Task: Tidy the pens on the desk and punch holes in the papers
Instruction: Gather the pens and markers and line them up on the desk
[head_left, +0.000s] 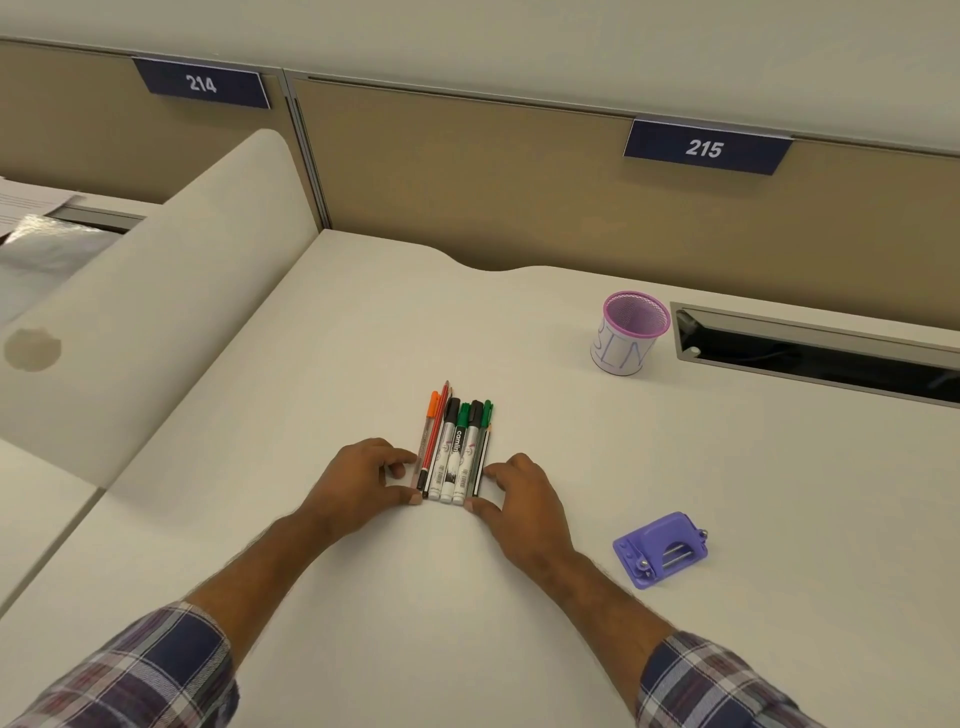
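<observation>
pens (453, 450): lying bunched between both hands
left hand (358, 480): fingers pressing bunch's side
right hand (519, 499): same, maybe touching
punch (661, 548), cup (628, 332): sitting right, apart

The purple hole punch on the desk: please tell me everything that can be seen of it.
The small purple plastic hole punch sits on the white desk, to the right of the right hand and apart from it; nothing touches it. It has a flat base, a domed lever on top, and silver metal pins and ball-shaped ends. It lies turned at an angle. No paper is in it.
</observation>
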